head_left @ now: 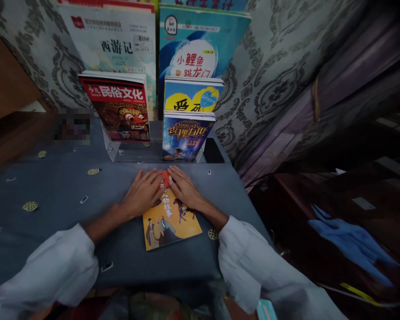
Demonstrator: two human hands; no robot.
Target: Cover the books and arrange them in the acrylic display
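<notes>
A yellow-orange book (173, 222) with Chinese lettering and painted figures lies flat on the dark table. Across its upper left part rests my left hand (147, 191), palm down with the fingers stretched out. From the other side, my right hand (186, 189) lies flat over the book's upper right part, fingers stretched too. The two sets of fingertips almost meet at the red top of the cover. Both hands hide much of the upper cover. Just beyond stands a clear display rack (111, 149) with upright books, among them a blue one (186, 138) closest to my hands.
A red book (122, 109) and a yellow-and-blue book (191, 95) stand in the rack, with larger books behind. A black phone-like slab (214, 150) lies right of it. The dark tablecloth (63, 222) has printed patterns. Blue cloth (350, 249) lies at the right, past the table edge.
</notes>
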